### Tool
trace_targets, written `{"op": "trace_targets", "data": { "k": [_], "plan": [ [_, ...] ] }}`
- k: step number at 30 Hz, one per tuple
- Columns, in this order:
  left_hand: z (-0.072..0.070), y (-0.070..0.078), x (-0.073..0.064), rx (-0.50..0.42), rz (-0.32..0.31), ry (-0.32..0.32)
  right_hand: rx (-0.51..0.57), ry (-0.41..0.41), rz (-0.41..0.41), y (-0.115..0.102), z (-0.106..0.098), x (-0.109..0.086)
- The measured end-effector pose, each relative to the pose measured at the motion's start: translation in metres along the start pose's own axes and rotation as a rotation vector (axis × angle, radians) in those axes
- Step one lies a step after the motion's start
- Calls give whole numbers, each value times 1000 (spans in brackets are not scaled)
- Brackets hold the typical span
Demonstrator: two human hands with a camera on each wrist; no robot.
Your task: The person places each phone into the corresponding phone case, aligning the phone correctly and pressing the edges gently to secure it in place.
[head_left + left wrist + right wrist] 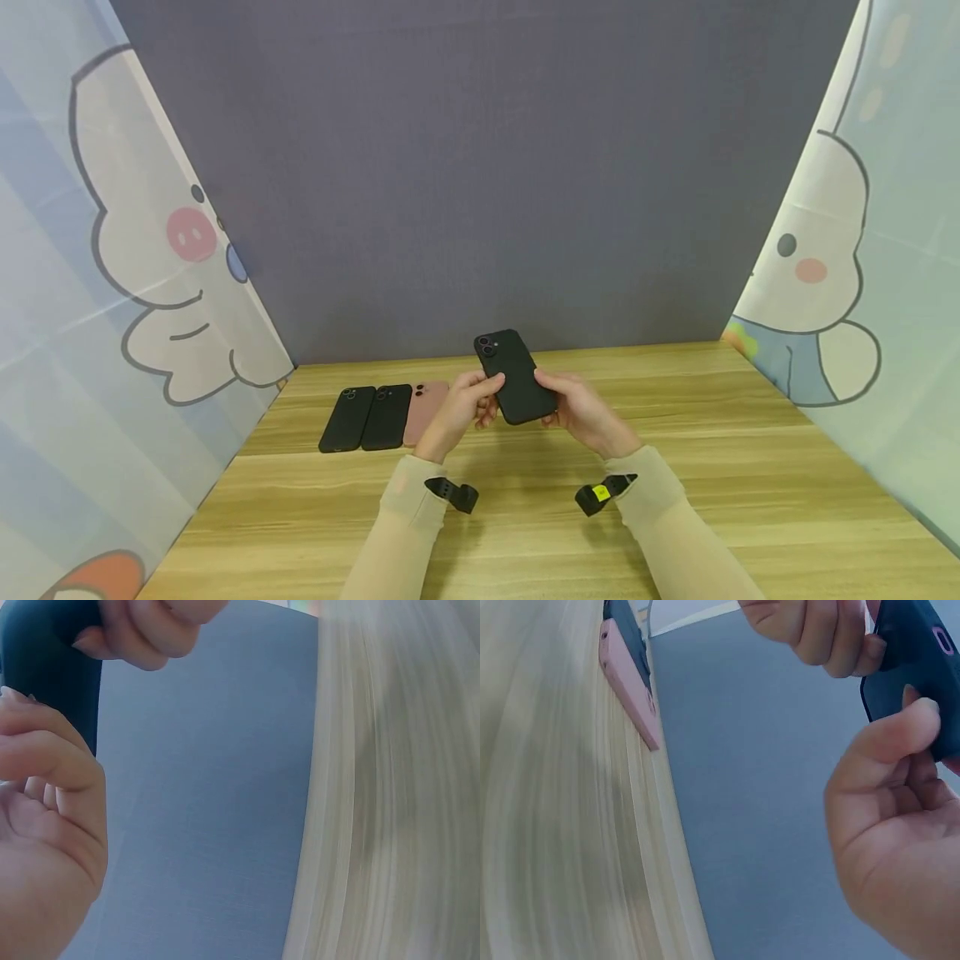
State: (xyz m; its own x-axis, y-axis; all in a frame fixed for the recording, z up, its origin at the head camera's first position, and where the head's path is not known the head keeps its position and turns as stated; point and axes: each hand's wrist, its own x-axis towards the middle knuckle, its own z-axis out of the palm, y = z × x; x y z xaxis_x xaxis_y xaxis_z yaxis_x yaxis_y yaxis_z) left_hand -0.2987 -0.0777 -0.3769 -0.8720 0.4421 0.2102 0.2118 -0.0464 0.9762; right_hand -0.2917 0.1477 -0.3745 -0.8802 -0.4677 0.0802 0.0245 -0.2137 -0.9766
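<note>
Both hands hold one black phone case (517,375) above the table, its back tilted up and the camera corner at the upper left. My left hand (462,410) grips the left edge, thumb on the back and fingers curled beneath. On the opposite edge my right hand (585,410) does the same. In the right wrist view, a pink-ringed camera opening shows on the held case (911,664). To the left, a pink phone case (426,410) lies beside a black phone case (387,421) and another black phone case (347,421), in a row.
The wood-grain table (720,450) runs back to a dark grey panel (487,183). Light curtains with cartoon animals hang at left (45,333) and right (915,275). Each wrist wears a black strap over a cream sleeve (408,517).
</note>
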Motion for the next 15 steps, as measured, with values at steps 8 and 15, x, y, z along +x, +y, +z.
{"op": "trace_targets", "data": {
  "k": [8,15],
  "plan": [
    [-1,3,-3,69,-44,4,-129,79,44,4,-2,3],
    [-3,2,-4,273,-154,104,-214,111,62,7,2,4]
  ]
}}
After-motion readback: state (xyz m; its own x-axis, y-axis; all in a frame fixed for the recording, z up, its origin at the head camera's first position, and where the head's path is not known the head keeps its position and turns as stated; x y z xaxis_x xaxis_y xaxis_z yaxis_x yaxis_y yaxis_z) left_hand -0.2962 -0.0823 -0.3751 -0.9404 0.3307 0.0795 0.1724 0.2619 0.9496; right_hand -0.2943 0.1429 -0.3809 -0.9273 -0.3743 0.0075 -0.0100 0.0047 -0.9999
